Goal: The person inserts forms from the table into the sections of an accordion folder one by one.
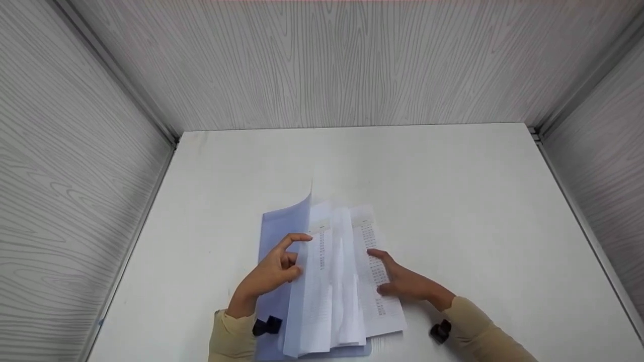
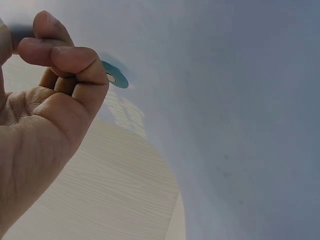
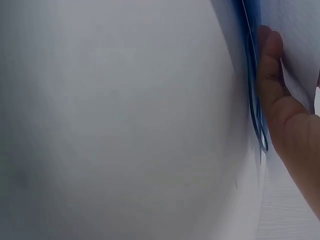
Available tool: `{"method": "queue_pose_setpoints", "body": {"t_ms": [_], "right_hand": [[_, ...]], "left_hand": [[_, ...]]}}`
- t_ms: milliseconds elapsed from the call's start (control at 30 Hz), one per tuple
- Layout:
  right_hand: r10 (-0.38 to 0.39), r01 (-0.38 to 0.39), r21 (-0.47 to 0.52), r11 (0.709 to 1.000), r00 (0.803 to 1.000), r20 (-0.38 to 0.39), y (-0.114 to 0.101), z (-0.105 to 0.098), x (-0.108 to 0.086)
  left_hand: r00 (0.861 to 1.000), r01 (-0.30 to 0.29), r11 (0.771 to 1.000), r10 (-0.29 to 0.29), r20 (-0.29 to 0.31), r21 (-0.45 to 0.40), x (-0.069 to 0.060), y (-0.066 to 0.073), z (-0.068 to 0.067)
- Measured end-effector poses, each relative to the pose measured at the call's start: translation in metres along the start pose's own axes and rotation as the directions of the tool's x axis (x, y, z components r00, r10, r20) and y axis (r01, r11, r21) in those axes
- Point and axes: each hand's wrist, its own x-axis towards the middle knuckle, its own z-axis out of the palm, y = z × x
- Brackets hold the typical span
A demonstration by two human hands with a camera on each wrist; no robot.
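A translucent blue document folder [image 1: 282, 226] lies on the table with its cover lifted. Printed white sheets [image 1: 370, 261] are fanned across it and stick out past its right side. On the left, my left hand [image 1: 274, 266] pinches the raised cover, its index fingertip at the cover's edge beside the papers. In the left wrist view the fingers are curled near a teal snap button [image 2: 116, 76]. My right hand [image 1: 405, 281] rests with spread fingers on the right edge of the sheets. In the right wrist view, its fingers lie fairly straight beside the folder's blue edge [image 3: 256, 100].
The white table [image 1: 453, 201] extends around the folder. Grey wood-grain panels [image 1: 342, 65] stand at the back, left and right. A dark wrist-worn device [image 1: 440, 332] sits at each cuff.
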Motion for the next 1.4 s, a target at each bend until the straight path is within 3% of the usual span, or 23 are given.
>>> {"method": "queue_pose_setpoints", "body": {"t_ms": [367,767,1033,1133,1400], "right_hand": [[0.0,0.0,-0.011,1.0,0.999,-0.052,-0.01,0.018,0.016],[0.014,-0.014,0.011,1.0,1.0,0.003,-0.008,0.019,0.01],[0.01,-0.009,0.026,1.0,1.0,-0.03,-0.01,0.027,0.017],[0.026,-0.025,0.058,0.998,0.999,-0.021,-0.01,0.025,0.016],[0.005,0.005,0.281,0.96,0.999,-0.036,-0.006,-0.002,0.007]], "left_hand": [[1.0,-0.01,1.0,0.01,-0.004,0.0,0.002,-0.003,0.002],[1.0,0.0,1.0,0.0,0.003,-0.001,0.004,-0.004,0.002],[1.0,-0.003,1.0,0.003,-0.012,0.003,0.004,-0.004,0.003],[1.0,-0.011,1.0,0.011,-0.008,0.003,0.003,-0.005,0.002],[1.0,-0.004,1.0,0.004,0.002,0.004,0.003,-0.003,0.001]]}}
